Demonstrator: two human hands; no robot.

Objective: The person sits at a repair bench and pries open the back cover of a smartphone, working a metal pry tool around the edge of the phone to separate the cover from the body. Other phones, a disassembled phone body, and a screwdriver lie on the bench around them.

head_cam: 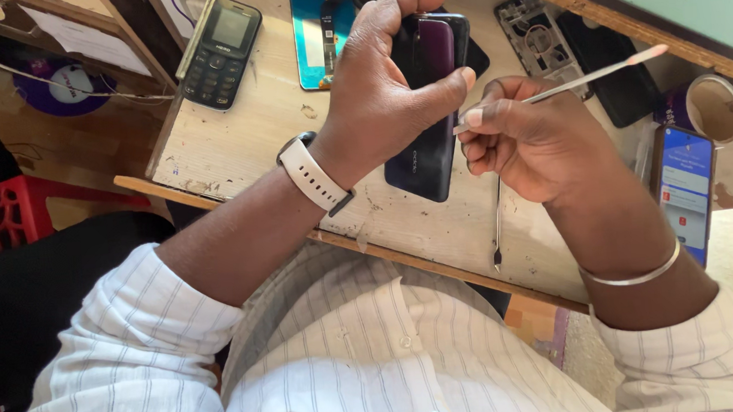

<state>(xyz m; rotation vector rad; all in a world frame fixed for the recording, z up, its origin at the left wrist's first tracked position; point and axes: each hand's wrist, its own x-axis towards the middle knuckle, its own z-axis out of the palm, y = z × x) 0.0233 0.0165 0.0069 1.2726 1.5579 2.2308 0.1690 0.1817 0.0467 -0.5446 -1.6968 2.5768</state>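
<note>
Striped sleeves frame our left hand [376,102] gripping a slim, slippery, fragile purple phone [424,124] by its edges above the counter [233,146]; our right hand [534,147] pinches a thin pry tool [581,81] against its right edge.

Strong daylight is seen falling from the upper right, and the pale worktop [233,146] is washed nearly white. Soft shadows are cast down-left under the left hand [376,93] and the right hand [534,143]. The far left is left in deep shade. Focus is held sharp centrally; slight wide-angle stretching is noticed at the edges.
</note>
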